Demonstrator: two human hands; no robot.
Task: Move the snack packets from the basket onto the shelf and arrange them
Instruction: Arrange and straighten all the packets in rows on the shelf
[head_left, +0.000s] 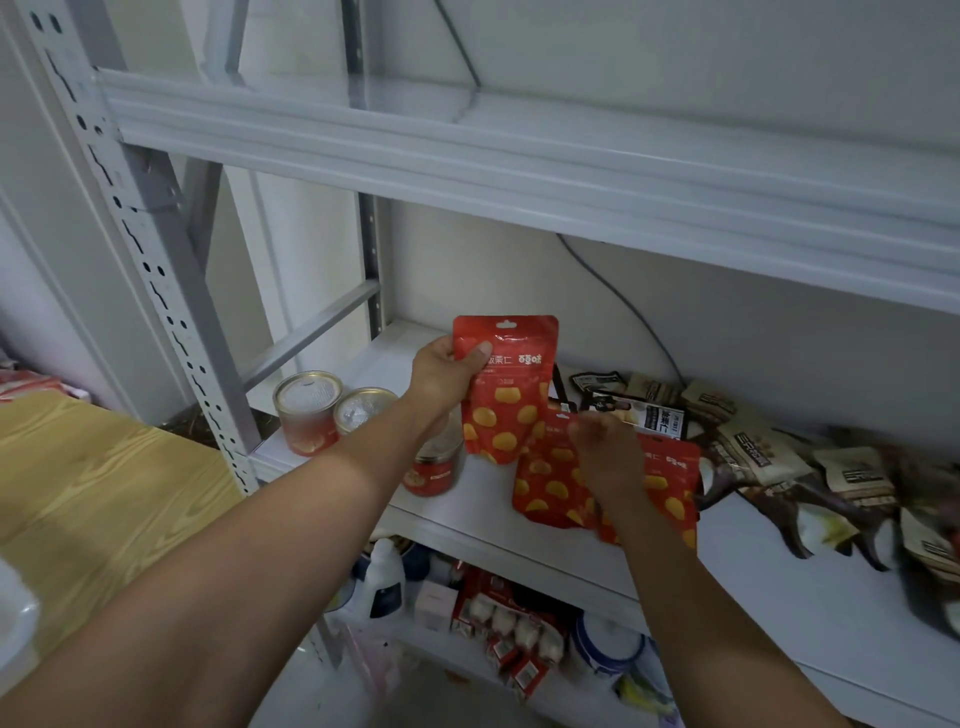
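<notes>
The left hand (447, 371) pinches the top corner of one glossy red packet (511, 395) (a flat pouch printed with yellow blobs), held upright over the white metal shelf (467, 519). At its 5 o'clock the blurred right hand (605, 452) sits over two more red packets (545, 483) lying flat on the shelf. I cannot tell whether it grips them. Three round cans (306, 410) with foil lids stand at 9 o'clock. Brown and beige packets (769, 457), too blurred to count, are heaped at 3 o'clock.

storeroom corner. slotted steel uprights (156, 291) carry white shelf boards (467, 514) against a plain wall (727, 78); red snack packets (545, 488), tins (306, 410) and brown packets (769, 457) lie along the middle board, a white plastic bottle (382, 582) and small packs (511, 629) on the board below.
</notes>
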